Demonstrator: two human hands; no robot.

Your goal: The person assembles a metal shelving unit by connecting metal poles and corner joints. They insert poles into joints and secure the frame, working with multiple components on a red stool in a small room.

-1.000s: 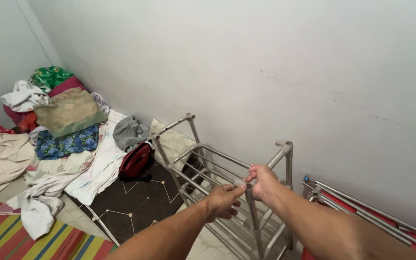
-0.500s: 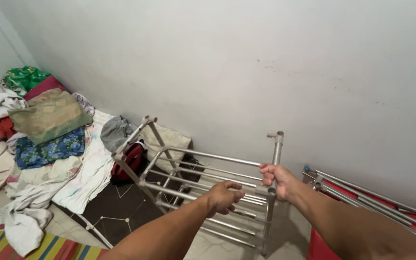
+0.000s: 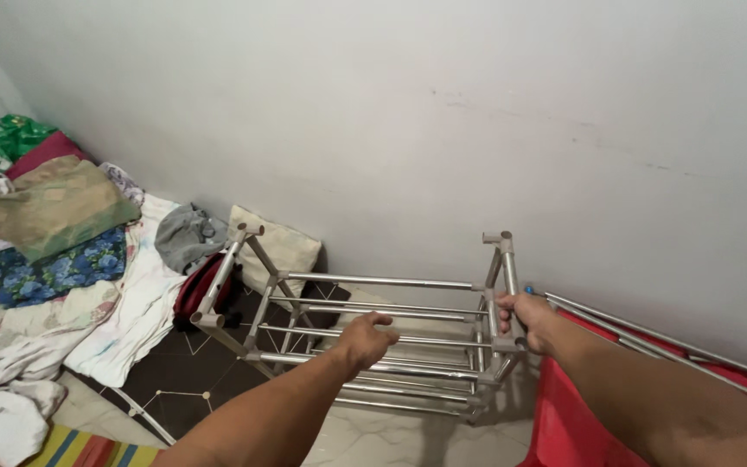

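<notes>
Rack [image 3: 373, 333], bare metal tubes, on the floor against the white wall [image 3: 443, 112], tilted. Left hand [image 3: 367, 339] curled around a front rail; right hand [image 3: 525, 320] clamped on the right end post. Clothes pile [image 3: 54, 251] to the left, pillow [image 3: 278, 246] just behind the rack, red frame [image 3: 581, 406] at right.

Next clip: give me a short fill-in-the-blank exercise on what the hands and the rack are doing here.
1. Both hands grip a rack built of ____ tubes.
2. The right hand clasps an end post of the tubular rack; the left hand clasps a ____ rail.
3. The rack stands close to a plain ____ wall.

Missing words: metal; horizontal; white
</notes>
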